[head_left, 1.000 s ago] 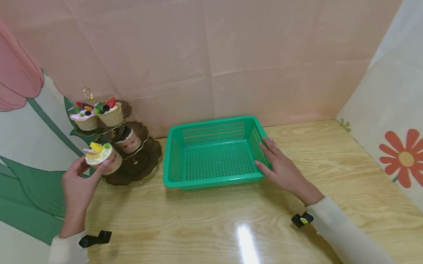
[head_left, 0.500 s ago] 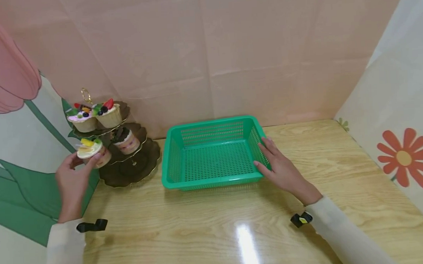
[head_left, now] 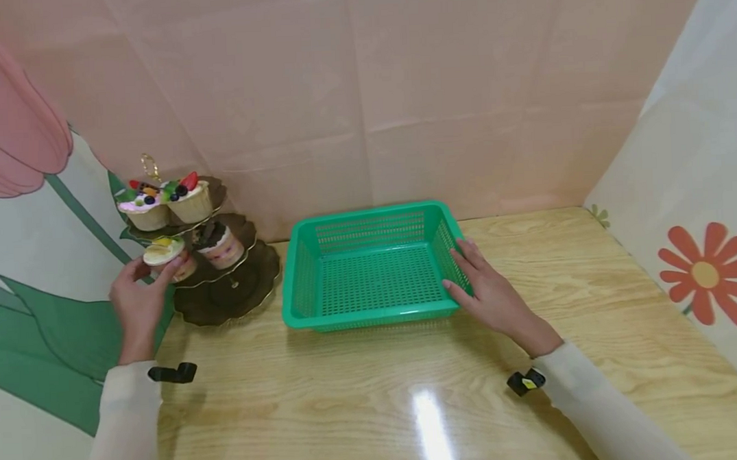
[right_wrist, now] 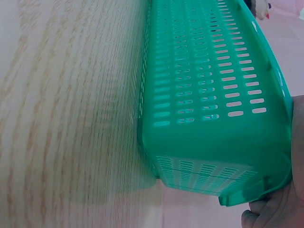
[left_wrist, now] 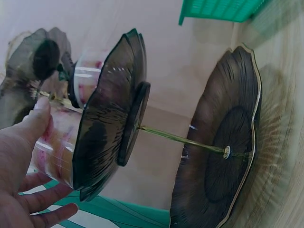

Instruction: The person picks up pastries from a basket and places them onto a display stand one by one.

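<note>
My left hand (head_left: 138,300) holds a clear dessert cup (head_left: 167,252) between thumb and fingers. Pink and cream layers show through its side, and cream with yellow fruit tops it. In the left wrist view the cup (left_wrist: 59,140) has its base right at the middle tier of a dark tiered stand (left_wrist: 107,121). Beside it on that tier is a chocolate-topped dessert cup (head_left: 221,245). My right hand (head_left: 490,292) grips the right rim of a green plastic basket (head_left: 372,317), thumb over the inside; in the right wrist view, fingertips curl beside the rim's corner.
Two fruit-topped cupcakes (head_left: 189,202) sit on the stand's top tier, under a gold ring handle (head_left: 149,166). The stand's wide bottom tier (head_left: 230,308) rests on the wooden table (head_left: 290,412). A pink backdrop (head_left: 400,105) hangs behind.
My left hand first moved left with the dessert cup, then slightly right, bringing it lower onto the stand's middle tier beside the chocolate-topped cup. My right hand has stayed at the basket.
</note>
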Tool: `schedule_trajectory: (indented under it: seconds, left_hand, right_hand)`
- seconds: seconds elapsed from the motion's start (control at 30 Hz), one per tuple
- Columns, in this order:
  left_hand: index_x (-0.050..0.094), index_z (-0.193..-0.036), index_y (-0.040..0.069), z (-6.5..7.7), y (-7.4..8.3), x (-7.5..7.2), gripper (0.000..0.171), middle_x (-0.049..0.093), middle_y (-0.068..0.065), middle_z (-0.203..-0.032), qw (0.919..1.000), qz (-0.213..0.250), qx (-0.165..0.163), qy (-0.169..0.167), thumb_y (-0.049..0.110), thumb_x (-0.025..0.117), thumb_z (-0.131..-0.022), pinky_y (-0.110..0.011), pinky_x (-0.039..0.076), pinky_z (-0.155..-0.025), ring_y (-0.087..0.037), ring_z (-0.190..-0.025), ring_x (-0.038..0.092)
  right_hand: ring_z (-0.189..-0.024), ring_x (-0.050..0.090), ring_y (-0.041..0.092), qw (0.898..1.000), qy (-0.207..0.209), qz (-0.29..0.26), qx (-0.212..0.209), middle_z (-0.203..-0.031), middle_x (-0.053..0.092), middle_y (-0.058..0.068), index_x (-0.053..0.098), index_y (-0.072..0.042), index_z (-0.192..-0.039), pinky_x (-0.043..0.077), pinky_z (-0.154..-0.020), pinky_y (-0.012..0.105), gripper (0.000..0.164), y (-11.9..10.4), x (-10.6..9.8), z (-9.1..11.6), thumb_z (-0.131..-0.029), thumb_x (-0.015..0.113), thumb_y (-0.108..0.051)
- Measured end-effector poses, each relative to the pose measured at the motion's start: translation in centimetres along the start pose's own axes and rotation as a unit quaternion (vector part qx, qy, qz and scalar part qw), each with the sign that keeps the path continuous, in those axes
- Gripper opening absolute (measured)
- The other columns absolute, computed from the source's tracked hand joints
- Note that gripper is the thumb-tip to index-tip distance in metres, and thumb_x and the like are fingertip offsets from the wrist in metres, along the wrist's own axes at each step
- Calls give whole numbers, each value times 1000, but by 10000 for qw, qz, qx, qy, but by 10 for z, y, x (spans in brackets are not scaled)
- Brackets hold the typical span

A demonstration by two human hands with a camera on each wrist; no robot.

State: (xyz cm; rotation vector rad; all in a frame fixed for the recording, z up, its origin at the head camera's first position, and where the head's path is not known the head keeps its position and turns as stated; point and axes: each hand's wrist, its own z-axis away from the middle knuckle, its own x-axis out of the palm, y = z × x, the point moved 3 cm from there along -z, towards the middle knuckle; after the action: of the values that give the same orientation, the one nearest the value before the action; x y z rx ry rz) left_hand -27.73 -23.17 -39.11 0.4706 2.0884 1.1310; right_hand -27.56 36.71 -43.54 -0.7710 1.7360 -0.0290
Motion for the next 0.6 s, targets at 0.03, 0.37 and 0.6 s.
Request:
schedule_trajectory:
  seconds: [0.03, 0.37, 0.6]
  left_hand:
    - [68, -129, 5, -1, 0, 1, 64, 61, 0, -105, 10000, -42, 5, -5, 48, 82, -83, -21, 34, -81, -3, -92, 48]
    - [66, -129, -2, -8, -1, 12, 59, 66, -25, -115, 9975, -565, 433, 5, 42, 76, -91, -37, 40, -84, -37, -107, 58]
    - [64, -127, -7, -13, -3, 17, 55, 64, -31, -118, 9941, -741, 792, -84, 37, 73, -94, -58, 39, -96, -47, -112, 58]
  right_hand:
    - [-156, 4, 31, 10000, 2, 2, -3, -169, 11, 15, 29, 2, -158, 28, -113, 63, 76, 0, 0, 0, -105, 49, -48]
    - [-154, 9, 38, 10000, 15, 21, -8, -169, 11, 15, 29, 2, -157, 28, -113, 63, 75, -1, 0, 0, -105, 49, -48]
    - [-155, 9, 37, 10000, 2, 39, 11, -169, 11, 16, 30, 3, -157, 29, -113, 63, 75, -1, 1, -1, -105, 49, -48]
